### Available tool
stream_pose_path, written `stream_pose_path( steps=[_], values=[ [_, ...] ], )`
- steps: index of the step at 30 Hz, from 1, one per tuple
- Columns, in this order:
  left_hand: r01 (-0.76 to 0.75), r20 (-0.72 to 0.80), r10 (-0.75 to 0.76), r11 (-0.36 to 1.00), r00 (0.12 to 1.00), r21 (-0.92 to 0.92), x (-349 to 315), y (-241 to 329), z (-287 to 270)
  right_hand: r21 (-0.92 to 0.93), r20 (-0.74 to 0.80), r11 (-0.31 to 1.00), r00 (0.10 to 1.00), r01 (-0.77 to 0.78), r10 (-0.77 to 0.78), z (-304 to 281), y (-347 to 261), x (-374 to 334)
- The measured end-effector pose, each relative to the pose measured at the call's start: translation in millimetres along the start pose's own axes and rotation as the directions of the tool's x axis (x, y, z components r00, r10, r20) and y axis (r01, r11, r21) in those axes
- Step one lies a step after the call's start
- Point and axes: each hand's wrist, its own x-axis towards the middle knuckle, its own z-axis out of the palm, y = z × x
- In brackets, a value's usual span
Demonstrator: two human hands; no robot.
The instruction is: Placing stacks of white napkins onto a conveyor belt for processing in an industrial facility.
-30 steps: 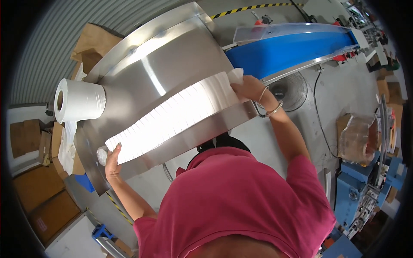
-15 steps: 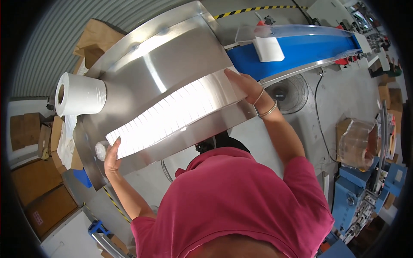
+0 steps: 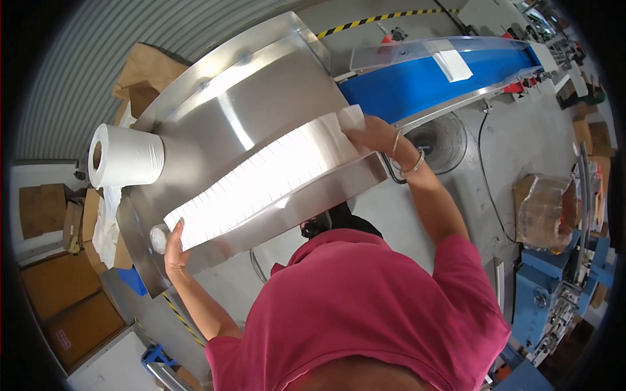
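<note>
White folded packet [image 3: 452,64] rides further along blue conveyor belt [image 3: 417,81], beyond my right hand [image 3: 372,133]. Right hand pinches, left hand [image 3: 175,244] presses flat on the long row of white stacked tissues [image 3: 261,176]: soft, light, grip both ends.

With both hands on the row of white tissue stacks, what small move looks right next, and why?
Probably slide one stack off the row of tissues with the right hand onto the blue belt: that hand sits at the belt end, and the left hand braces the far end.

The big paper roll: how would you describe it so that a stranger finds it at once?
Start at the steel table. At its left end lies a big white paper roll, on its side with its hollow core showing. The flat white row of tissues nearby is not rolled.
</note>
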Motion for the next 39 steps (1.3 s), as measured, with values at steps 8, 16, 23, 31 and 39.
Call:
stream_pose_path(
  steps=[8, 16, 23, 31, 39],
  values=[
    [-0.077, 0.083, 0.094, 0.978, 0.992, -0.194, -5.9, -6.5, 16.9, 0.860, 0.319, 0.368, 0.935, -0.353, 0.152, -5.3, 23.7, 13.2],
    [-0.057, 0.107, 0.079, 0.979, 0.991, -0.194, -6.3, -3.3, 20.5, 0.649, 0.212, 0.715, 0.964, -0.261, 0.160, 16.3, -28.1, -15.7],
    [-0.091, 0.103, 0.107, 0.985, 0.989, -0.150, -9.4, -8.8, 18.4, 0.051, 0.021, 0.999, 1.000, 0.000, -0.001, -18.1, 17.6, -1.7],
    [-0.065, 0.117, 0.084, 0.986, 0.990, -0.155, -10.9, -5.2, 33.1, 0.577, 0.103, 0.816, 0.994, -0.037, -0.028, 15.6, -19.8, -21.5],
    [-0.049, 0.134, 0.066, 0.990, 0.989, -0.129, -7.4, 1.0, 40.5, 0.564, 0.022, 0.810, 0.983, -0.162, 0.181, 17.6, -18.8, -9.6]
  ],
)
